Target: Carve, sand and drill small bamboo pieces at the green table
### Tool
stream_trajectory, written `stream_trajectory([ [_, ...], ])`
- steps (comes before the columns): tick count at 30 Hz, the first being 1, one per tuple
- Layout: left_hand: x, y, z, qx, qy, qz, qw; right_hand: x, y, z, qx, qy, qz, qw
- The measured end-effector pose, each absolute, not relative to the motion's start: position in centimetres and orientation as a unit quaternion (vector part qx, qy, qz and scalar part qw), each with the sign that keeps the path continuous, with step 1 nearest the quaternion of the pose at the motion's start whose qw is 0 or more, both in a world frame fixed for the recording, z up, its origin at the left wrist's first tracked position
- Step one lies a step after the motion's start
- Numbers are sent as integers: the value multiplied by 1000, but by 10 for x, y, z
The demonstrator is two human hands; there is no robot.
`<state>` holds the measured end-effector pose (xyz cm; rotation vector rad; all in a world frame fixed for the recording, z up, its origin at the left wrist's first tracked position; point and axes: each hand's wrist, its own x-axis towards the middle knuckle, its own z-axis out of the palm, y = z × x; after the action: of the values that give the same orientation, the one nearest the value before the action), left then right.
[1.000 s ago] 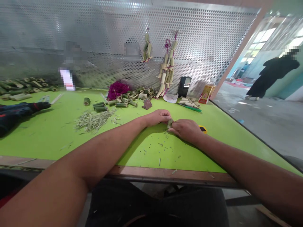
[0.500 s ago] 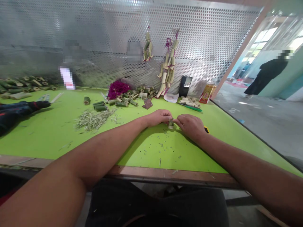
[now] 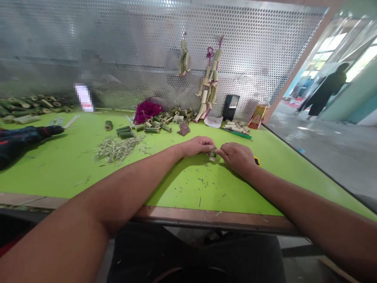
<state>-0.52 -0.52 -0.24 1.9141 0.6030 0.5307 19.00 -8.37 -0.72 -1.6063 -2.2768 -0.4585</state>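
Bamboo piece point(image 3: 212, 156) sits between left hand point(image 3: 200, 146) and right hand point(image 3: 239, 155).

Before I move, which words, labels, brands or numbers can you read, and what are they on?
None legible.
Bottle label: red and yellow, lettering too small.
White paper: faint marks, too blurred.
Power drill: any lettering too blurred.
Held bamboo piece: no writing I can make out.

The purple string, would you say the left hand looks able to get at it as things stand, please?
Probably yes, if the left hand lets go of the bamboo piece: the purple string lies largely uncovered, though cut pieces sit along its near edge.
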Motion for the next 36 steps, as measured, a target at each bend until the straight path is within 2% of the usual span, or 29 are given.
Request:
stream_trajectory([
  [9,-5,-4,-4,787,257,218,517,190,-81,-7,-563,-790,-176,169],
  [15,-5,-2,-6,796,249,221,505,184,-85,-4,-562,-807,-145,112],
  [19,-4,-1,-6,787,254,236,510,182,-88,-6,-505,-851,-125,62],
  [27,-4,-6,0,790,254,220,512,189,-84,-9,-564,-790,-175,167],
  [32,-2,-6,-1,792,262,226,503,190,-81,-8,-564,-788,-180,169],
  [36,-1,-5,-3,787,263,226,510,187,-82,-5,-570,-797,-149,132],
])
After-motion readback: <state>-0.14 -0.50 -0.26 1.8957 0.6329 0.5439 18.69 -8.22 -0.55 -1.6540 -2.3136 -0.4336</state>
